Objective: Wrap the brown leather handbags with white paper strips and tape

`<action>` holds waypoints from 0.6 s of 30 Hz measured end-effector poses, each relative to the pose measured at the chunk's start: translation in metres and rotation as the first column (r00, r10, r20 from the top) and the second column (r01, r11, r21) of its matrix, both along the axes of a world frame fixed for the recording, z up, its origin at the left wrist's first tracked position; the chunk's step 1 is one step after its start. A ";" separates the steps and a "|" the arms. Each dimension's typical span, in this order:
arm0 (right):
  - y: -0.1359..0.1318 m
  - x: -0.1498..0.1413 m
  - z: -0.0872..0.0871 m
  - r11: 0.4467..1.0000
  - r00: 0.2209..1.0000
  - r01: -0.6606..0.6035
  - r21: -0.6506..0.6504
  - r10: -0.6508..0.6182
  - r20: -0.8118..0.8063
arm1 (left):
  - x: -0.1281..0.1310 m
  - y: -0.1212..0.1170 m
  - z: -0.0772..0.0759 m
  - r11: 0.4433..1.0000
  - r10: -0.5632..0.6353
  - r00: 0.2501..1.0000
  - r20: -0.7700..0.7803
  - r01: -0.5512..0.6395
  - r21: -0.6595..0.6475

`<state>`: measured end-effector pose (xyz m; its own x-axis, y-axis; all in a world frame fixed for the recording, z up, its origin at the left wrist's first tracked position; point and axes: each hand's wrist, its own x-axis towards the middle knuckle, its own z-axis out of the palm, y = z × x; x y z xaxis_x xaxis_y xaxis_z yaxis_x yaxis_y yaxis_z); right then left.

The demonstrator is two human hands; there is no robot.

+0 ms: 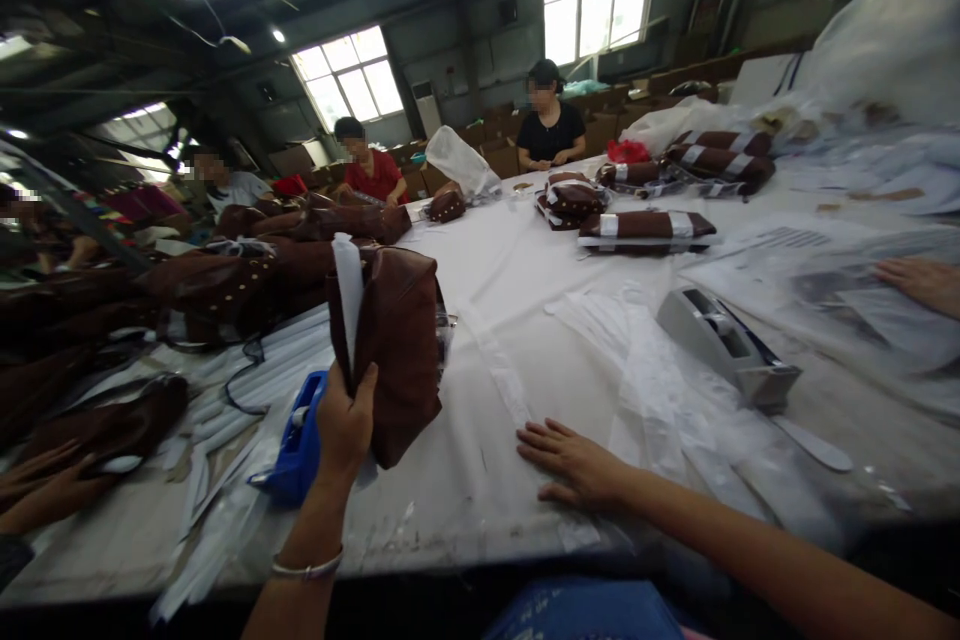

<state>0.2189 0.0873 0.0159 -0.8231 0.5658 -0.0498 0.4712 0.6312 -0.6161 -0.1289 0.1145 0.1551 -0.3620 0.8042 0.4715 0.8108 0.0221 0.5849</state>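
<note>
My left hand (346, 420) is closed on a brown leather handbag (401, 350) and holds it upright above the white table (480, 490). A white strip (348, 295) stands along the bag's left side. The bag's far side is hidden. My right hand (574, 465) lies flat on the table with its fingers spread and nothing in it. Close to its fingertips runs a thin white strip (504, 385). Beside my left wrist sits a blue tape dispenser (300, 440). A grey tape dispenser (724, 345) stands to the right, past crumpled white wrapping (652, 370).
Brown bags (217, 295) pile up at the left, near white rolled tubes (285, 360). Wrapped brown bags (649, 228) lie farther back. Co-workers' hands show at the left edge (52, 480) and right edge (922, 282). Two people (551, 125) (371, 170) work across the table.
</note>
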 end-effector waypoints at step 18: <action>-0.012 0.001 -0.002 0.997 0.999 0.030 0.078 -0.027 -0.041 | 0.125 -0.056 -0.144 0.929 -0.296 0.599 -0.744 0.362 -0.078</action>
<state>0.2195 0.0753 0.0139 -0.8070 0.5899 0.0284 0.4656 0.6650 -0.5839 -0.0042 0.0585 0.0112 0.4115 0.7489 0.5194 0.9112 -0.3501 -0.2172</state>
